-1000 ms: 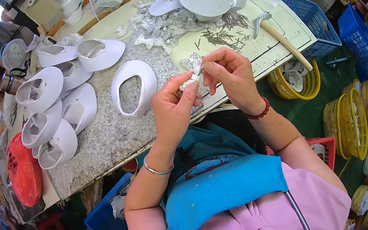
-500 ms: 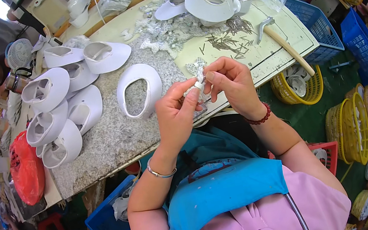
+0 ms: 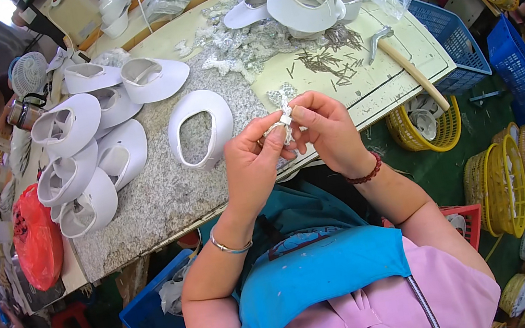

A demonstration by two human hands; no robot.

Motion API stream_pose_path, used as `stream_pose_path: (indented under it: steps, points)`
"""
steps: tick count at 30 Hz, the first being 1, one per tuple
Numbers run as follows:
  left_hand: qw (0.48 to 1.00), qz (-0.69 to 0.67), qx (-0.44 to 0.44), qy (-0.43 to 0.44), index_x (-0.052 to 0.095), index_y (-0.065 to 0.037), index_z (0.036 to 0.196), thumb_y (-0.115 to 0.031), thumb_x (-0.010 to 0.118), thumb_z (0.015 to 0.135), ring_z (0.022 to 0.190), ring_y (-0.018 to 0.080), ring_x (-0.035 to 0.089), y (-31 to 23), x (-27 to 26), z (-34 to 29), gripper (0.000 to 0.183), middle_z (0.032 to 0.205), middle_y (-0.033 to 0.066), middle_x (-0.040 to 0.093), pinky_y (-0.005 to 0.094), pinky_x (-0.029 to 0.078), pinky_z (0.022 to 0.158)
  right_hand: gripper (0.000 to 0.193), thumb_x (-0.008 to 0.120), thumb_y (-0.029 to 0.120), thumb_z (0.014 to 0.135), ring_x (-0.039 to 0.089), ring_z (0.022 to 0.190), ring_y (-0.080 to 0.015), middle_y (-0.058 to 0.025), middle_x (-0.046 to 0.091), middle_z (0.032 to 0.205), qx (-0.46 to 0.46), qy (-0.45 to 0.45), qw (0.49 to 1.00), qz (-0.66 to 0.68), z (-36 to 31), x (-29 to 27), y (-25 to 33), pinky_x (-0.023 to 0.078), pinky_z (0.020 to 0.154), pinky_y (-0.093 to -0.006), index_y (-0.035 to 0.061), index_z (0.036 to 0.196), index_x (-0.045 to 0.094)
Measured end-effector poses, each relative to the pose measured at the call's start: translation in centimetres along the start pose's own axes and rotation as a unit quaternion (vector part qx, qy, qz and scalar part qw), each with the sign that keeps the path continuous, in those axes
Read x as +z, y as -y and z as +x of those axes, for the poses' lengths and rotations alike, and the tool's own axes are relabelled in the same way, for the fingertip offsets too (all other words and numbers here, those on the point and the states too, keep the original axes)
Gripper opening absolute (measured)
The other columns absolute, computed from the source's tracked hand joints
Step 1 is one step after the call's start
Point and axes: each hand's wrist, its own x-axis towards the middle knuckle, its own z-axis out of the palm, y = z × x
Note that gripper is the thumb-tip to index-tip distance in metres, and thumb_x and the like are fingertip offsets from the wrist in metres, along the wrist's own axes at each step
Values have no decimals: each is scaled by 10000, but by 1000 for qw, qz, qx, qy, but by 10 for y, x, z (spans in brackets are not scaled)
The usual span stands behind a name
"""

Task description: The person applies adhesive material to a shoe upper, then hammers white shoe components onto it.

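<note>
1. At the left end of the worktop (image 3: 167, 197), which had a grey speckled covering there, a bulging red plastic bag (image 3: 38, 240) lay near the edge.
2. Just right of it, a cluster of white curved sun visors (image 3: 67, 127) rested overlapping, their crown openings showing.
3. Below that side of the worktop, a blue plastic crate (image 3: 154, 324) held white pieces.
4. Farther right, a single white oval-holed visor (image 3: 219, 121) lay apart from the cluster, just left of the hands.
5. The left hand (image 3: 253, 148) had its grip closed, thumb and forefinger pinching a small white-and-silver bow-shaped piece (image 3: 285, 118) from its left side.
6. That piece was held between the two hands, above the near edge of the worktop, one loop pointing to the far side.
7. The right hand (image 3: 329, 128) had its grip closed on the piece's right side, thumb and forefinger together; its other fingers were curled.
8. Beyond the hands, loose thin dark sticks (image 3: 332, 62) were scattered, with a heap of white visors (image 3: 303, 14) on their far side.
9. Rightmost on the worktop lay a metal-headed hammer with a pale wooden handle (image 3: 410, 68), its handle end overhanging the edge above a round yellow plastic basket (image 3: 443, 143).
</note>
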Motion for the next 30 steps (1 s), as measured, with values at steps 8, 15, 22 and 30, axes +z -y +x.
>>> stream_pose_path:
  steps: [8,15,22,30]
  points:
    - [999,-31,-40,18,620,61,1186,-75,621,941,790,184,714,-4,-2,-1,280,934,146,711,235,560,618,185,641,145,942,632,731,-65,-41,680,855,-102,28,959,-263,-1,-7,16,498,595,-207,-18,1029,662]
    - [998,-35,-43,22,618,54,1189,-83,613,949,822,184,719,0,0,1,276,977,155,715,217,554,611,138,638,91,910,661,702,-60,-47,708,787,-72,39,920,-384,2,1,40,498,580,-194,-35,955,675]
    - [999,24,19,-26,615,42,1215,-95,620,951,811,137,710,6,11,-5,298,932,109,721,204,538,602,92,676,66,838,654,633,-159,-97,658,740,-211,8,796,-567,-2,16,42,496,542,-263,-10,878,645]
    - [996,53,9,-70,568,77,1247,-130,607,967,808,162,702,17,17,-3,351,969,126,705,241,571,605,182,702,28,767,636,746,-283,-112,629,816,-410,-48,557,-720,2,10,13,514,595,-337,19,926,612]
